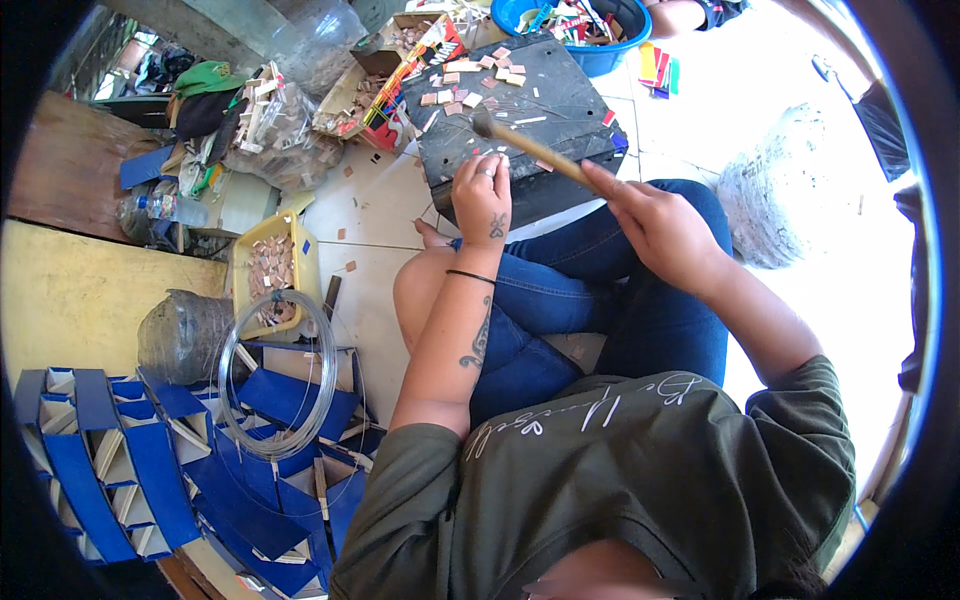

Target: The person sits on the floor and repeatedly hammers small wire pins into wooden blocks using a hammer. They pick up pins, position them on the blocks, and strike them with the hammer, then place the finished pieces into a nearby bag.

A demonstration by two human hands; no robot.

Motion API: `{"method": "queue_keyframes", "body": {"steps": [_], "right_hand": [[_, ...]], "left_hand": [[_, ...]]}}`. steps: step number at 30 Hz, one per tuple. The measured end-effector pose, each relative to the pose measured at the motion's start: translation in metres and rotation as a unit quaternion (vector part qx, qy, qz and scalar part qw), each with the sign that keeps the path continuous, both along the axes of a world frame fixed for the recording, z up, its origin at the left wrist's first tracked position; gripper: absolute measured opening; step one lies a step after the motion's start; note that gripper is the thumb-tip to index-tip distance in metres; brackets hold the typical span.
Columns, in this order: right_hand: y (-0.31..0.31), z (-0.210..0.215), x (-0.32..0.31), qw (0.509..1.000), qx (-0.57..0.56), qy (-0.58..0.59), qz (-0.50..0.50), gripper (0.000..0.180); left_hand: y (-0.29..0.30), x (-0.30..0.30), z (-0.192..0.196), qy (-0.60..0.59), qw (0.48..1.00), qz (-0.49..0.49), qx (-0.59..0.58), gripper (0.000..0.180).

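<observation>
I sit on the floor in front of a black work block [560,100] strewn with small tan and pink squares [470,85]. My right hand [655,225] grips the wooden handle of a hammer [530,148], whose dark head hangs just above the block. My left hand [483,195] rests on the block's near edge, its fingers pinching something small and pale right under the hammer head; what it is I cannot tell.
A yellow tray [300,265] of small brown pieces and a coil of wire [280,375] lie to my left, above a stack of blue folded cardboard [150,450]. A blue basin [610,45] sits beyond the block. A grey sack [800,180] lies at right.
</observation>
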State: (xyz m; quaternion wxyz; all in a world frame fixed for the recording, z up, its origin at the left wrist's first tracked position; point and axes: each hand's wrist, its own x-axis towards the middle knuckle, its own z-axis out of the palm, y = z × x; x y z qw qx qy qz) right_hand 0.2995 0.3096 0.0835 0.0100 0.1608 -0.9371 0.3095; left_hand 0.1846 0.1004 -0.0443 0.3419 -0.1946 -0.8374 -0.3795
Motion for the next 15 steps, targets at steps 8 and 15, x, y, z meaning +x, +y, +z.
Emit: {"method": "queue_keyframes", "body": {"steps": [8, 15], "right_hand": [[0.005, -0.016, 0.003, 0.999, -0.028, 0.028, -0.020, 0.048], [0.016, -0.019, -0.012, 0.990, -0.124, 0.022, -0.067, 0.045]], "left_hand": [[-0.001, 0.000, -0.001, -0.006, 1.000, -0.007, -0.006, 0.009], [-0.006, 0.000, -0.003, -0.017, 0.999, -0.025, 0.011, 0.009]]}}
